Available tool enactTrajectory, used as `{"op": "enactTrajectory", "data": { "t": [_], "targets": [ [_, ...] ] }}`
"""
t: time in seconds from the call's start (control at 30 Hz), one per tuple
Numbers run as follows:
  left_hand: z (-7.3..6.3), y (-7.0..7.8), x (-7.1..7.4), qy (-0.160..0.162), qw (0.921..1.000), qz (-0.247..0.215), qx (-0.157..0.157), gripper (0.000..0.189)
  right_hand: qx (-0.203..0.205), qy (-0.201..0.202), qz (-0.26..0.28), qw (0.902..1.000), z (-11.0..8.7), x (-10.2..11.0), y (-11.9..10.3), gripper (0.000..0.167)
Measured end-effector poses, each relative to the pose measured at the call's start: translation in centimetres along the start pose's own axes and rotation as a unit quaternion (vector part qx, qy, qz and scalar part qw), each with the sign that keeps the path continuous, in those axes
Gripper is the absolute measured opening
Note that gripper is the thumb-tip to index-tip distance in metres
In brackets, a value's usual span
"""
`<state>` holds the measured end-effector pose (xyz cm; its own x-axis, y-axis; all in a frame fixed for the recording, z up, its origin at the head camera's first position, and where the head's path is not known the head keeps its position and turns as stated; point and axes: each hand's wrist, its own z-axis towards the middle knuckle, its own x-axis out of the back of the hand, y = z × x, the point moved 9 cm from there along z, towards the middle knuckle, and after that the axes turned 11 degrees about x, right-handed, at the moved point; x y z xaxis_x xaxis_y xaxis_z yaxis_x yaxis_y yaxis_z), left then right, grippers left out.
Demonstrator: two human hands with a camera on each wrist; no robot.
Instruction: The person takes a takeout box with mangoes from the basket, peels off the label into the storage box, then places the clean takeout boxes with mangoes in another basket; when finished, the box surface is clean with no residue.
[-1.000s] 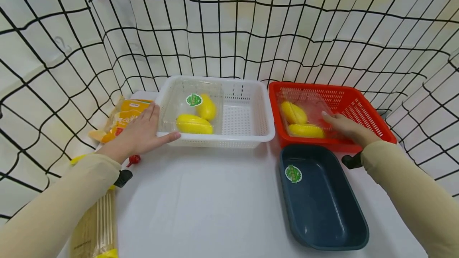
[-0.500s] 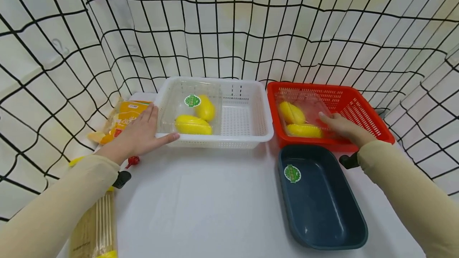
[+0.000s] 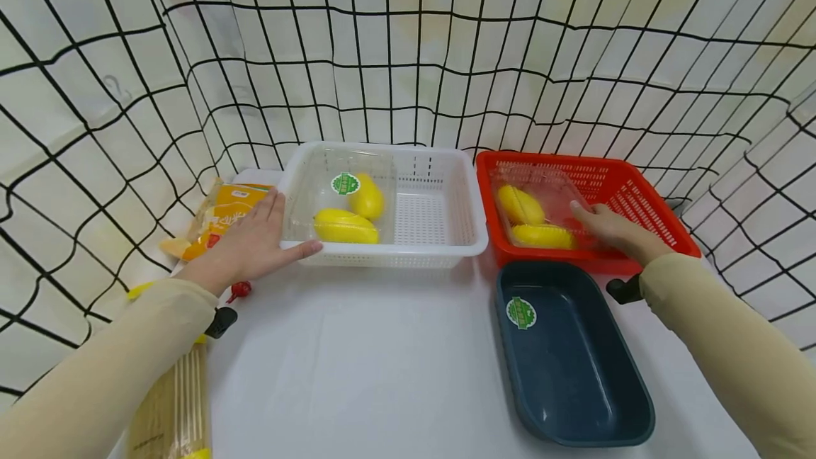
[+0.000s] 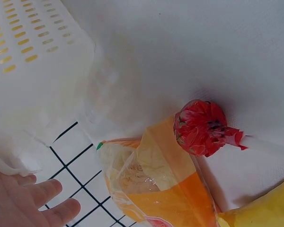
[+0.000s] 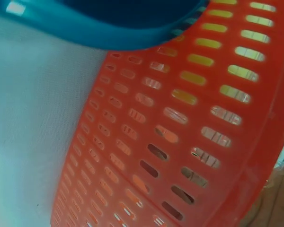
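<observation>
My left hand (image 3: 248, 238) lies with straight fingers along the left side of a white plastic basket (image 3: 440, 255), its thumb on the front rim. In that basket, a clear plastic box (image 3: 319, 186) with a green label covers or holds two yellow oblong fruits (image 3: 346, 226). My right hand (image 3: 615, 227) reaches into a red basket (image 3: 663, 222), thumb at the right edge of another clear box (image 3: 561, 193) with two yellow fruits (image 3: 542, 236). Its other fingers are mostly hidden. In the right wrist view, part of this hand (image 5: 274, 198) shows beyond the red rim.
A dark blue tray (image 3: 574, 353) stands in front of the red basket. At left are an orange snack bag (image 3: 232, 207), a red-wrapped lollipop (image 4: 201, 126) and a long pack of thin sticks (image 3: 168, 406). Black netting (image 3: 421, 66) surrounds the white table (image 3: 357, 360).
The head view shifts slightly. Both hands, the baskets and the boxes keep their places.
</observation>
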<state>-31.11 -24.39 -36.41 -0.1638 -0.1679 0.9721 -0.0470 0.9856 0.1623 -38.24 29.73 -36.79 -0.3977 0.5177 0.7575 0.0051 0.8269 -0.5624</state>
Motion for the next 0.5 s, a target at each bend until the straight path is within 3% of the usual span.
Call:
{"op": "enactTrajectory", "data": {
  "t": [0.27,0.4,0.5],
  "targets": [
    [0.0,-0.2,-0.2,0.004,1.0,0.0,0.001,0.125,0.001,0.021,-0.04,0.999,-0.2,1.4,-1.6,0.107],
    [0.1,-0.2,-0.2,0.005,1.0,-0.001,-0.001,0.126,0.02,0.045,-0.054,0.9973,0.0,2.7,-4.1,0.109],
    [0.1,-0.2,-0.1,0.003,1.0,-0.002,-0.003,0.126,0.047,0.057,-0.048,0.9961,0.2,3.3,-7.3,0.108]
  ]
}}
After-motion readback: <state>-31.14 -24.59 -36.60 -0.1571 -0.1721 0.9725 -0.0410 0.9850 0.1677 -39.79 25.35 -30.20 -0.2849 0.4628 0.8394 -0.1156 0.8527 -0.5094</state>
